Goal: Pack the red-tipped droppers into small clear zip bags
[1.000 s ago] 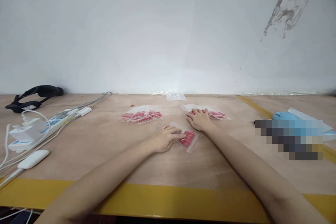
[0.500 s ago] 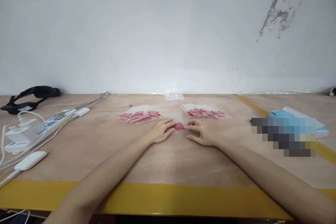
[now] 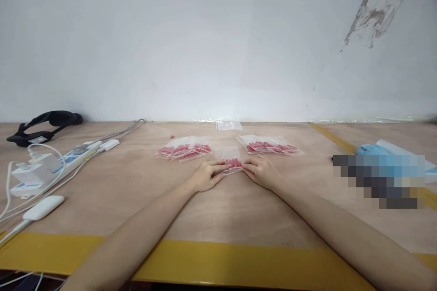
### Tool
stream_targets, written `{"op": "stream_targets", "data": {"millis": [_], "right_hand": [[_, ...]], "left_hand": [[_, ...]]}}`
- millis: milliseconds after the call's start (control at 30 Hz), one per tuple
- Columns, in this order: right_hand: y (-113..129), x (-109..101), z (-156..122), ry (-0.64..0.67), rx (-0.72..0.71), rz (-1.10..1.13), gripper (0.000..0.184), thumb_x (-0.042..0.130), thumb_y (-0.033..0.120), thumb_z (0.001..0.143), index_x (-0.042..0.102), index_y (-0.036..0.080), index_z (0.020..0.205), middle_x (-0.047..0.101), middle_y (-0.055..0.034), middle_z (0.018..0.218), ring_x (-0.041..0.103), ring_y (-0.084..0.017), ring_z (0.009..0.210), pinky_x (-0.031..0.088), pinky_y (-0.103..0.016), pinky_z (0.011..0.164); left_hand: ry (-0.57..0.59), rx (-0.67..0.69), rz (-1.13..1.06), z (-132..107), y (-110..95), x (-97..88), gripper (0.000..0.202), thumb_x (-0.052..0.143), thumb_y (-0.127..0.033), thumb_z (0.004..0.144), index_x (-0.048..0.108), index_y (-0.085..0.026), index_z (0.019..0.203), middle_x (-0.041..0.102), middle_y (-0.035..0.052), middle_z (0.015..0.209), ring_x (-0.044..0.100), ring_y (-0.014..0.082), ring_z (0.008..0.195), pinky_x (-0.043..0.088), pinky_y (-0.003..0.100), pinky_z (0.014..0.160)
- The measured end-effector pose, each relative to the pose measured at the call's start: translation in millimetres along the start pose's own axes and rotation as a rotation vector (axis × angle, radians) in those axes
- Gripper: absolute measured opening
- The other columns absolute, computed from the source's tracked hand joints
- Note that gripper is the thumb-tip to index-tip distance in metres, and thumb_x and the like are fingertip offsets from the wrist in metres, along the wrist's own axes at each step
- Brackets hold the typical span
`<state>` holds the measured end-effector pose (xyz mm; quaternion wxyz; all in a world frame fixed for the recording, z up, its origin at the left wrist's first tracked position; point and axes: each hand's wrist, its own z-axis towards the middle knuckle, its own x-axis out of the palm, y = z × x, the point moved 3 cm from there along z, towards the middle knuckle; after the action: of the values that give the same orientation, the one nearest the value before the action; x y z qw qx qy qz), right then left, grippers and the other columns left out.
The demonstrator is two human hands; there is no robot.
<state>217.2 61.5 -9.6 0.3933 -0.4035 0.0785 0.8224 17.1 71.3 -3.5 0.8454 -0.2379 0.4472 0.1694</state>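
A small clear plastic bag (image 3: 228, 151) lies flat on the table between my hands, with several short red pieces (image 3: 233, 163) inside it; what they are is too small to tell. My left hand (image 3: 207, 176) has its thumb and fingers closed on the bag's near left edge. At the near right corner, my right hand (image 3: 262, 172) pinches the same bag between thumb and fingers. Just beyond, a left group of similar bags with red pieces (image 3: 186, 148) overlaps in a fan, and another overlapping group (image 3: 269, 144) lies to the right.
White bags (image 3: 230, 126) lie by the wall. On the left are a power strip (image 3: 73, 159) with plugs and cables, a white device (image 3: 43, 208) and a black strap-like object (image 3: 44, 127). A blue package (image 3: 375, 150), partly pixelated, lies right. Yellow tape (image 3: 218, 259) lines the front edge.
My right hand has closed its fingers onto the bag's near right corner, where they were spread apart before. My left hand stays at the left edge. The view has shifted slightly.
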Motion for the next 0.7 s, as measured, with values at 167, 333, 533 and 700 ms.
{"op": "stream_targets", "data": {"millis": [167, 333, 533, 700], "right_hand": [[2.6, -6.7, 0.9, -0.013, -0.033, -0.061, 0.024, 0.041, 0.018, 0.085, 0.064, 0.019, 0.077, 0.064, -0.0032, 0.076, 0.053, -0.011, 0.072, 0.035, -0.027, 0.073], [2.8, -7.5, 2.1, 0.008, -0.048, -0.069, 0.024, 0.039, 0.012, 0.084, 0.063, 0.019, 0.080, 0.063, -0.0033, 0.079, 0.053, -0.012, 0.076, 0.032, -0.029, 0.075], [0.6, -5.3, 0.9, 0.027, -0.046, -0.069, 0.024, 0.039, 0.012, 0.083, 0.062, 0.019, 0.082, 0.064, -0.0027, 0.081, 0.052, -0.013, 0.078, 0.030, -0.031, 0.077], [0.9, -3.4, 2.1, 0.003, -0.051, -0.051, 0.022, 0.041, 0.019, 0.085, 0.063, 0.021, 0.084, 0.064, -0.0022, 0.084, 0.051, -0.013, 0.082, 0.029, -0.031, 0.079]], "left_hand": [[-0.027, -0.031, 0.048, -3.2, 2.0, 1.4, 0.025, 0.048, -0.030, 0.085, 0.065, -0.020, 0.099, 0.062, 0.0070, 0.106, 0.060, 0.0181, 0.095, 0.047, 0.031, 0.084], [-0.017, -0.045, 0.038, -4.1, 1.4, 0.6, 0.029, 0.051, -0.038, 0.083, 0.065, -0.020, 0.100, 0.062, 0.0073, 0.107, 0.060, 0.0178, 0.094, 0.048, 0.030, 0.082], [-0.046, -0.017, 0.050, -2.7, -0.5, 0.4, 0.025, 0.050, -0.034, 0.083, 0.064, -0.021, 0.099, 0.064, 0.0050, 0.103, 0.061, 0.0171, 0.092, 0.048, 0.030, 0.081], [-0.092, -0.011, 0.066, -2.6, 0.1, 1.4, 0.027, 0.053, -0.034, 0.081, 0.061, -0.020, 0.103, 0.063, 0.0060, 0.102, 0.060, 0.0184, 0.092, 0.048, 0.031, 0.080]]}}
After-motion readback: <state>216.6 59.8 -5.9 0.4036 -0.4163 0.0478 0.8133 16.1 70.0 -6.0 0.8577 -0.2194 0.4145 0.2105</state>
